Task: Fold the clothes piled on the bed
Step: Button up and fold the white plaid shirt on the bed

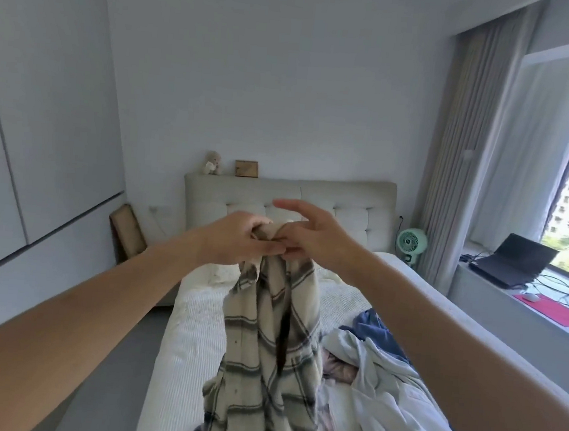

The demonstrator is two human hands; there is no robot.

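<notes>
Below both outstretched arms, a bed [195,314] with a pale striped cover, near end cut off by the bottom edge. Beyond the hands, a padded headboard [346,200], middle hidden behind them. Hanging straight down from the hands, a cream plaid shirt [264,351] with grey stripes, bunched at the top, lower hem lost past the bottom edge. Under the right forearm, a heap of clothes [376,371]: white, blue and a pinkish piece, partly covered by the shirt and the arm; exact garments hard to tell.

Far right of the right hand, a window sill [496,295] with an open dark laptop [513,259], a red mat [556,311] and a white mouse [532,297]; cables tangled, hard to follow. Just past the right wrist, a small green fan [411,242], base hidden. Above the hands on the headboard top, a soft toy bear [212,163] and a small frame [246,168], content unreadable.

Left hand [236,242] curled tight, gripping the shirt's gathered top. Right hand [312,238] touching the same bunch, forefinger stretched out, lower fingers pinching the cloth beside the left thumb.
</notes>
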